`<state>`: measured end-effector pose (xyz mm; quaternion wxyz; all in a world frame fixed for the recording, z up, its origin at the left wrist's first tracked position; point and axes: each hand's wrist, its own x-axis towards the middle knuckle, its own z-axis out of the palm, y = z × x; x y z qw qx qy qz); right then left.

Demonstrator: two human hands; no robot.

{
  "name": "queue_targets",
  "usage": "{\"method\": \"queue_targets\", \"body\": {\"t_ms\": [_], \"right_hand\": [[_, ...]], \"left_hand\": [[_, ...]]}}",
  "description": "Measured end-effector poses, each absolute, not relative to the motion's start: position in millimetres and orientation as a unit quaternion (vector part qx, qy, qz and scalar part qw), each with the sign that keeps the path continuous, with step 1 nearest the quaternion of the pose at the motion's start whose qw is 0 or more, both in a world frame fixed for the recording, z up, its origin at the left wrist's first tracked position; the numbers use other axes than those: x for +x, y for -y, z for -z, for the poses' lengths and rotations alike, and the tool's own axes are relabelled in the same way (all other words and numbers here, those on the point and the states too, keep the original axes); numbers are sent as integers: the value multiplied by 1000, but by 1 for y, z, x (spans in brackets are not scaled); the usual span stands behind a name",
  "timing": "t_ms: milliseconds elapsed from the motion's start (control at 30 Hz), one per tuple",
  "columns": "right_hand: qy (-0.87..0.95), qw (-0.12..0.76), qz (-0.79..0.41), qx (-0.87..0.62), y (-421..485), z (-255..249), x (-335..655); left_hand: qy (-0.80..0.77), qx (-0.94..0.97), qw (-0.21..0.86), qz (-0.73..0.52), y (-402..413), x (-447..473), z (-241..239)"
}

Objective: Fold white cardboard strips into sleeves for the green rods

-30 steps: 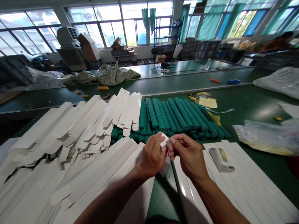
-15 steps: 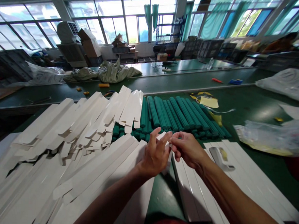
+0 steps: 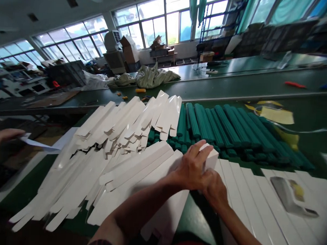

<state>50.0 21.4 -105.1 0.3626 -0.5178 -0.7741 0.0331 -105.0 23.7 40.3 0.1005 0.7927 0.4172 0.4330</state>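
Observation:
My left hand is closed around the upper end of a long white box, which stands out toward the green rods. Just below it, my right hand grips the same box, its fingers partly hidden behind the left hand. Ribbed green rods lie in a stacked row beyond my hands. Flat and folded white cartons are heaped to the left. On the right, a grey tape dispenser with yellow tape rests on closed white boxes laid side by side.
Another person's hand at the left edge is by a white paper strip. Yellow sheets and a strap lie at the right. Behind, a long green bench carries crumpled sacking and a red tool.
My view has swung left, bringing another person's hand into sight. My right hand has gone from pinching fingertips at the box end to gripping the box below my left hand.

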Motion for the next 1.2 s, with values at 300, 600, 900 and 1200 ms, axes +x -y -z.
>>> {"method": "queue_targets", "body": {"t_ms": [300,600,900,1200], "right_hand": [[775,24,-96,-624,-4,104,73],[787,-85,-59,-608,2,137,61],[891,37,80,-444,10,137,39],[972,76,58,-216,-15,135,13]], "left_hand": [[-631,704,133,-297,31,-137,32],[-693,711,124,-7,130,-134,170],[-681,718,140,25,149,-126,173],[-651,715,229,-112,153,-149,126]]}}
